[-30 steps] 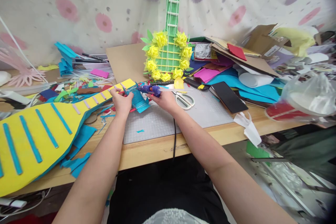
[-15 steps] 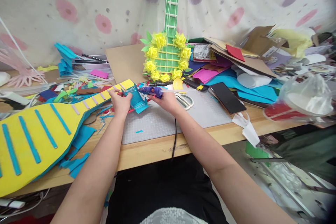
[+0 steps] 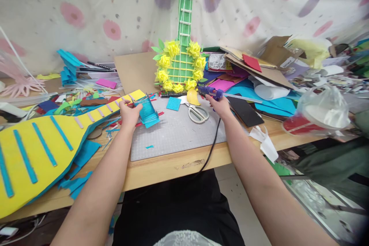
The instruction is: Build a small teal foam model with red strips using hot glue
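My left hand [image 3: 129, 113] is closed around the blue head [image 3: 149, 110] of a yellow craft guitar [image 3: 31, 150], which has blue and pale strips across it. Red sticks [image 3: 160, 114] poke out from the sides of the head. Off to the right, my right hand [image 3: 219, 107] grips a purple hot glue gun [image 3: 212, 92] with a clear glue stick [image 3: 242, 98] out of its back and a black cord hanging down. Between my hands lie a small blue square [image 3: 173, 103] and scissors [image 3: 198, 113] with pale handles, on a grey cutting mat [image 3: 178, 138].
A green craft guitar [image 3: 184, 27] ringed with yellow paper flowers stands upright behind the mat. Paper scraps [image 3: 69, 100] litter the left. A black phone [image 3: 245, 110], stacked coloured paper [image 3: 248, 84] and a plastic-wrapped red and white tub [image 3: 317, 111] occupy the right.
My right hand has carried the glue gun away from the blue head toward the right, uncovering the scissors and the blue square. My left hand keeps its hold on the head.
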A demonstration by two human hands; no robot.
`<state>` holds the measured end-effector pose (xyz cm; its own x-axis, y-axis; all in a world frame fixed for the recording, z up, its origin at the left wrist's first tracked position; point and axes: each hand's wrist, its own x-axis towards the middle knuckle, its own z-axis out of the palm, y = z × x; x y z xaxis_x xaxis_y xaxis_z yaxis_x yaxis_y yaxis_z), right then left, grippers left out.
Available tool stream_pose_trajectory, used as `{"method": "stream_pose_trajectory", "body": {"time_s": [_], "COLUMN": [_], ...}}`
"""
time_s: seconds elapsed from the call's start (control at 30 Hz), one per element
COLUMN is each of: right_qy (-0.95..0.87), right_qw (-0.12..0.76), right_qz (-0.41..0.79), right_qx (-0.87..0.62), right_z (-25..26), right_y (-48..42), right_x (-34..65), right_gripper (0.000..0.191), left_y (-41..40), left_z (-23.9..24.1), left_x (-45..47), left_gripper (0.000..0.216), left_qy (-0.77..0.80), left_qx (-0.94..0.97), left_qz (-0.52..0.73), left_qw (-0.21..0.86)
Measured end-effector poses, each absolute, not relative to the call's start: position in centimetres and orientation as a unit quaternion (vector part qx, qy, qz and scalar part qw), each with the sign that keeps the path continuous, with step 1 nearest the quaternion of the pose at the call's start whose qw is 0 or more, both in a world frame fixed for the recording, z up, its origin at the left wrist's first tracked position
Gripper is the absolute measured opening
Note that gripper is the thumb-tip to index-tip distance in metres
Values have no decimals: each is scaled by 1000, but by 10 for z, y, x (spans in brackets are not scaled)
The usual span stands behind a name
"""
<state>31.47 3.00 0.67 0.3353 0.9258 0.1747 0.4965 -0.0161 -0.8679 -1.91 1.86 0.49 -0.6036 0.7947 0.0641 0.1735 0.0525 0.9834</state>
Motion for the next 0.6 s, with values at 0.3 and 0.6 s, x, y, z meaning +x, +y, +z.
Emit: {"method": "stream_pose_trajectory", "body": {"time_s": [0.3, 0.6], "right_qy": [-563, -539], "right_qw": [327, 359], "right_qz": [191, 112], "right_qx": [-735, -753], "right_z": [-4, 16], "right_y": [34, 13], "right_x": [312, 322], "right_gripper": [54, 63], "left_y": [18, 18], "left_z": [7, 3], "left_x": [-18, -19], "left_gripper": [44, 45], "left_qy": [674, 652], "left_qx": [347, 370], "left_qz": [593, 601], "left_qw": [272, 278]}}
